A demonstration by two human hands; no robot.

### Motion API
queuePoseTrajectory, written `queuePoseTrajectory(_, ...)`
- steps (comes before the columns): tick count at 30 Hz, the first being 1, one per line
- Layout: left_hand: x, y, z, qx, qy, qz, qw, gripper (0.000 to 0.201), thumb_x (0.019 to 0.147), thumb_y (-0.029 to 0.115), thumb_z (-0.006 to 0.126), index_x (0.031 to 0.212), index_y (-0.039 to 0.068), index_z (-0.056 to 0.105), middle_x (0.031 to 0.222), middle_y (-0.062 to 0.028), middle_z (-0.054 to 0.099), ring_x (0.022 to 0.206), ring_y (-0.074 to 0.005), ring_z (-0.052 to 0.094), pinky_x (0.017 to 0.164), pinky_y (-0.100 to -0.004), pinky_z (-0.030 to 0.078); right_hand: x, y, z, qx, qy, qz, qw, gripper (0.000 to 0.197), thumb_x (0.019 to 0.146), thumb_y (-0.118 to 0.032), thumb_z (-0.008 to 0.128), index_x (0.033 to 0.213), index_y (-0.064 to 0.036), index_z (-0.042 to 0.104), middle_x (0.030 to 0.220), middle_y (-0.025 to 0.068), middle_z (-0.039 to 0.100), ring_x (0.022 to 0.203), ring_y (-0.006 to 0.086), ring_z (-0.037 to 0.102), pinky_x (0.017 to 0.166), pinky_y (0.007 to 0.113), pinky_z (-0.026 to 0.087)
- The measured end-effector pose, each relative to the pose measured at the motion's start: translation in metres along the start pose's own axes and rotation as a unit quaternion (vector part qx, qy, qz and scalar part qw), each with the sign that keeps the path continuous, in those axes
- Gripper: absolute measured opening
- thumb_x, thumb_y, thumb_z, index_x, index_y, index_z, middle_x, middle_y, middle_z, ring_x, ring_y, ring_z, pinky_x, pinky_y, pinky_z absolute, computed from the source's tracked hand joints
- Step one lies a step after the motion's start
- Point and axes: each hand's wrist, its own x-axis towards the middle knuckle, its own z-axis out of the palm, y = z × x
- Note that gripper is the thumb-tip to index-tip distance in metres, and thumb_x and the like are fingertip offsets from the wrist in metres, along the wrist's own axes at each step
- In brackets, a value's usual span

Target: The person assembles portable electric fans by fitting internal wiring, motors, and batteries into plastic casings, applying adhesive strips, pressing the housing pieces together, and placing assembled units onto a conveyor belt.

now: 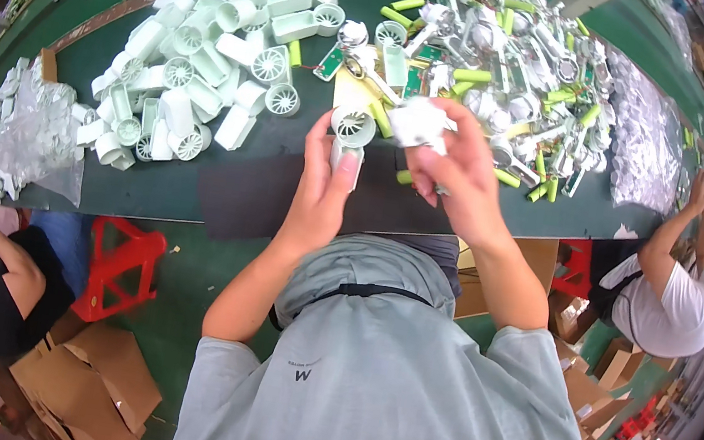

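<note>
My left hand [316, 196] is wrapped round a pale green fan housing [353, 126], its round slatted head upward and its handle along my fingers. Just right of it, my right hand [466, 187] pinches a bright white piece [420, 124], washed out by glare, so its kind is unclear. The two things are close but look apart. Beyond my hands are a green circuit board [331, 63] and a green cylindrical battery cell [381, 120] on the bench.
Pale green housings [182, 73] are heaped at left. Wired parts with green cells [521, 81] are piled at right, beside clear plastic bags [647, 129]. A dark mat [245, 194] lies at the bench's near edge. Co-workers [672, 289] sit on both sides; a red stool [119, 266] stands left.
</note>
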Motion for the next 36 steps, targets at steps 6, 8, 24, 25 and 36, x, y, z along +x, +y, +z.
queuePoseTrajectory(6,0.009,0.002,0.003,-0.212,-0.154,-0.148,0.953,0.058,0.106,0.049,0.027,0.148,0.009,0.031,0.096,-0.0039,0.054,0.073,-0.0083,0.047,0.055,-0.0218,0.035,0.013,-0.004,0.009,0.097,-0.105,0.062,0.988,0.046,0.102,-0.024,0.048,0.14,-0.0027,0.033,0.099,0.0171,0.063,0.073,0.0196,0.065,0.051,0.026,0.051)
queuePoseTrajectory(8,0.009,0.015,0.006,-0.267,-0.204,-0.2,0.92,0.055,0.105,0.049,0.032,0.149,0.017,0.028,0.099,-0.0032,0.052,0.074,-0.009,0.047,0.054,-0.0215,0.032,0.014,0.002,0.011,0.023,-0.078,0.012,0.997,0.044,0.104,-0.016,0.048,0.141,-0.0027,0.027,0.099,0.0129,0.063,0.078,0.0157,0.066,0.059,0.027,0.054)
queuePoseTrajectory(24,0.002,0.028,-0.003,-0.021,-0.177,-0.236,0.955,0.053,0.105,0.02,0.047,0.152,0.003,0.029,0.1,-0.0011,0.054,0.075,-0.0038,0.043,0.063,-0.0216,0.039,0.001,0.022,-0.004,-0.373,-0.016,-0.204,0.905,0.071,0.09,-0.003,0.069,0.148,-0.0026,0.028,0.111,0.0142,0.066,0.075,0.0127,0.057,0.065,0.028,0.049)
queuePoseTrajectory(25,0.0,0.026,-0.001,-0.021,-0.176,-0.235,0.956,0.053,0.105,0.02,0.047,0.152,0.003,0.029,0.1,-0.0011,0.054,0.075,-0.0038,0.043,0.063,-0.0216,0.039,0.0,0.021,-0.006,-0.373,-0.017,-0.204,0.905,0.071,0.09,-0.003,0.069,0.148,-0.0026,0.028,0.111,0.0142,0.066,0.075,0.0127,0.057,0.065,0.028,0.049)
queuePoseTrajectory(36,-0.002,0.006,0.026,-0.322,-0.006,-0.144,0.936,0.055,0.106,0.043,0.035,0.151,0.016,0.02,0.117,-0.0005,0.052,0.096,-0.0102,0.052,0.072,-0.0276,0.041,-0.011,0.027,0.023,0.17,0.122,0.011,0.978,0.052,0.089,-0.001,0.071,0.127,-0.003,0.035,0.108,0.0165,0.064,0.096,0.0223,0.068,0.08,0.034,0.058)
